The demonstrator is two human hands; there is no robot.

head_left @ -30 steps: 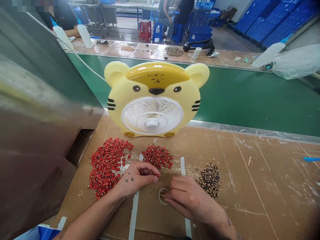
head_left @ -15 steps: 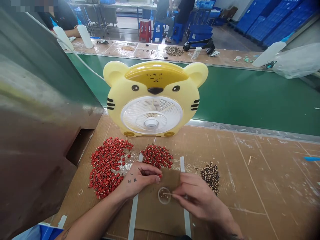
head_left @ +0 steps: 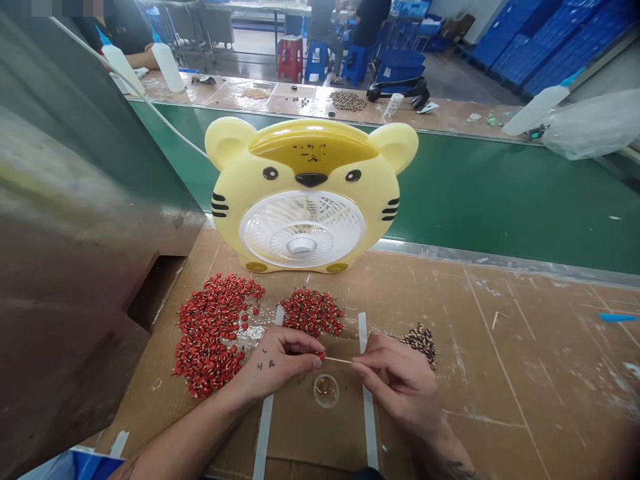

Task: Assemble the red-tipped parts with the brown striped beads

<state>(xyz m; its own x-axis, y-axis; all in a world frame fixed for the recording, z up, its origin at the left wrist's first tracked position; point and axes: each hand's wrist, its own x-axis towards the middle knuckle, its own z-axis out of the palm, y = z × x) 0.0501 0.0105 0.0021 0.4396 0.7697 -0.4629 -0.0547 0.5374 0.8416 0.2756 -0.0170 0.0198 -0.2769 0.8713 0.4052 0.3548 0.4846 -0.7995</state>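
Observation:
My left hand (head_left: 285,357) pinches a small red piece (head_left: 321,357) between thumb and fingertips; most of the piece is hidden. Between the thumb and fingers of my right hand (head_left: 397,373) is a thin wooden stick, like a toothpick (head_left: 339,361), whose tip meets the red piece. Just below the stick, a small clear round dish (head_left: 326,391) rests on a brown cardboard sheet (head_left: 315,433) taped down along both sides. Behind my left hand lies a pile of small red pieces (head_left: 313,312). Beyond my right hand sits a pile of black-and-tan pieces (head_left: 421,344).
A larger red pile (head_left: 213,333) spreads out on the left. At the back stands a yellow animal-faced fan (head_left: 305,193), before a green wall (head_left: 480,200). A metal housing (head_left: 75,233) rises at left. White bottles (head_left: 167,67) stand on the ledge behind; people sit farther off.
My right hand has lifted the toothpick out of the clear dish and moved it up to the red piece. My left hand stays nearly in place, still pinching.

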